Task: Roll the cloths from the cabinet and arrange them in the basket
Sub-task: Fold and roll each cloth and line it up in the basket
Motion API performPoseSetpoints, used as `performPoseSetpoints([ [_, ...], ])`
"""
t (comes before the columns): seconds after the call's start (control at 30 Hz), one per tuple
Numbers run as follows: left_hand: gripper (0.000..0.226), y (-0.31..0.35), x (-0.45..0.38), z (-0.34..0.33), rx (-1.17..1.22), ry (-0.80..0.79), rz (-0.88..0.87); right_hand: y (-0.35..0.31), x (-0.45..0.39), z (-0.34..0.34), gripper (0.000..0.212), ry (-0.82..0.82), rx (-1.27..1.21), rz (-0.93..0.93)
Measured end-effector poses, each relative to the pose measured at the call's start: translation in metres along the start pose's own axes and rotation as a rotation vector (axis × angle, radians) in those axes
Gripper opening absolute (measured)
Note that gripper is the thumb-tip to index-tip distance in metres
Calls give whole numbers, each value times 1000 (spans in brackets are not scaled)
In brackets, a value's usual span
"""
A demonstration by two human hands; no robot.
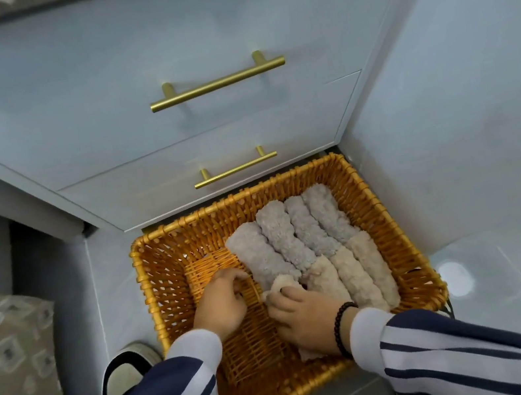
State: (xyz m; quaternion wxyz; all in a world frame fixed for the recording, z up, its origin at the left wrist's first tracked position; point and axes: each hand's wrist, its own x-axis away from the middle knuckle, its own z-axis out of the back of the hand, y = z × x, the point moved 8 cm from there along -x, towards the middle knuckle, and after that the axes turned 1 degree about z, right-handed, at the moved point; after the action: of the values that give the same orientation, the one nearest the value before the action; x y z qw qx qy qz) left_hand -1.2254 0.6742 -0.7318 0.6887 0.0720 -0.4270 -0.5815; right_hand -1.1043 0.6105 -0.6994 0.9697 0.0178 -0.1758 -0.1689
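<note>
Right grip [299, 316] covers a beige roll [281, 286] in the basket [149, 286].

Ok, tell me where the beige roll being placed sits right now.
In the head view, the beige roll lies under the right hand in the wicker basket, left of the other beige rolls, at the nearest grey roll's near end.

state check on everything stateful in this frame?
upper drawer: closed
lower drawer: closed
wicker basket: on floor, right side filled, left side bare
grey rolled cloths: four, side by side
cream rolled cloths: in the row nearer the person
left hand: fingers curled, on basket bottom
right hand: gripping cream roll
</note>
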Motion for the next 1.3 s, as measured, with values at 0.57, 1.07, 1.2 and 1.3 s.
performPoseSetpoints([
  [0.57, 30, 69, -45, -23, 356, -142, 187, 0, -28, -51, 42, -462, -49, -45],
  [1.07, 5, 64, -30, 1, 406, -187, 296, 18, -12, -29, 38, -229, -405, -207],
  [1.2, 22, 64, -17, 16, 393, -157, 311, 25, 0, -2, 33, -66, -584, -260],
  [1.3, 41, 72, -2, 31, 337, -157, 288, 37, 12, 14, 53, -95, -614, -360],
])
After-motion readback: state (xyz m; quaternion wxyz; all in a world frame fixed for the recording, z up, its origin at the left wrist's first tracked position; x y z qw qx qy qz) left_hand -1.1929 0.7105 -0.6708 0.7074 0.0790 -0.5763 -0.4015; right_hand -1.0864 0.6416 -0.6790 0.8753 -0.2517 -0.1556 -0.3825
